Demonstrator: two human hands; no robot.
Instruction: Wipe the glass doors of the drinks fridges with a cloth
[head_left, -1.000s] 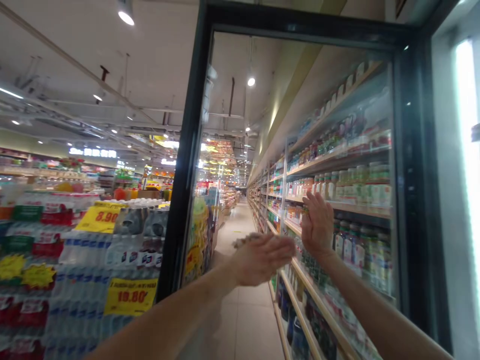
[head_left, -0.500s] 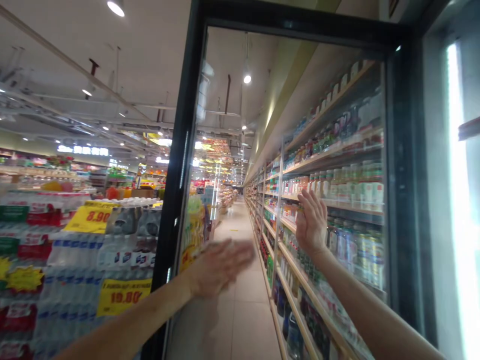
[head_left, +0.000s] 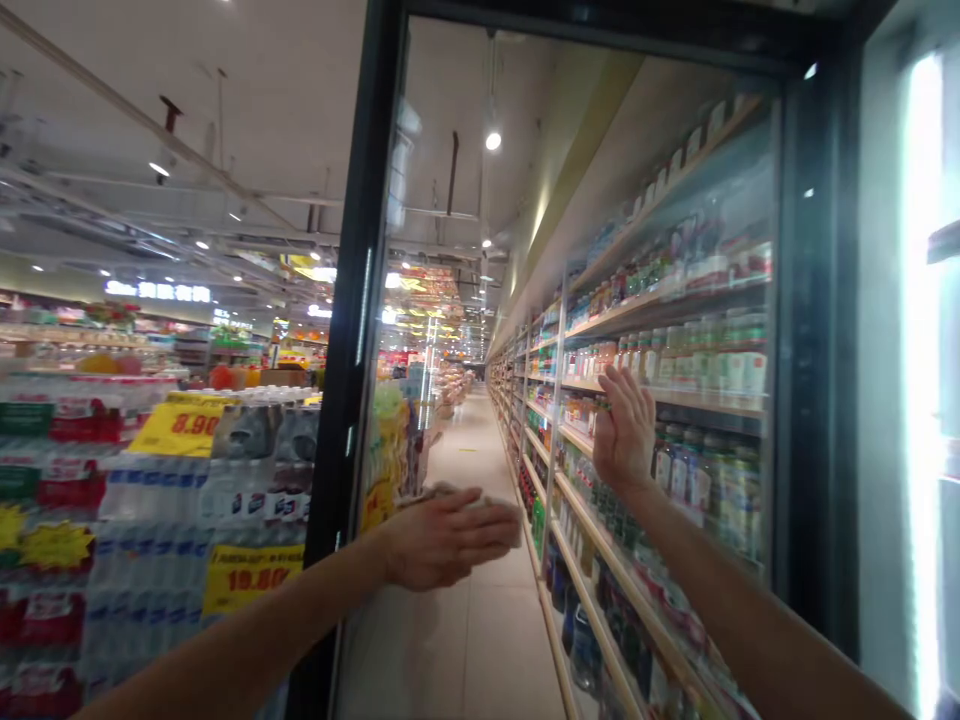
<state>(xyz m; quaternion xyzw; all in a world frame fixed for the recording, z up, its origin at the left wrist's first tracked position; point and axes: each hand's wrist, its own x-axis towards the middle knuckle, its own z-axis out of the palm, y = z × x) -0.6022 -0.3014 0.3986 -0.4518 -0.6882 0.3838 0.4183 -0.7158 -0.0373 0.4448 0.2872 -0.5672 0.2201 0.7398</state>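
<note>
We face a tall glass door with a black frame point(head_left: 352, 300), and both our hands are on its pane. Through the glass beyond our right hand run long wooden shelves of bottled drinks point(head_left: 675, 330). Well off to the left of our left hand stand stacked packs of clear water bottles point(head_left: 165, 520), with a yellow price sign point(head_left: 180, 428) above them. Our right hand point(head_left: 625, 432) rests upright and wide open, palm flat on the glass. Our left hand point(head_left: 446, 540), lower and beside it, holds a crumpled grey cloth point(head_left: 450, 493) against the pane, fingers stretched over it.
</note>
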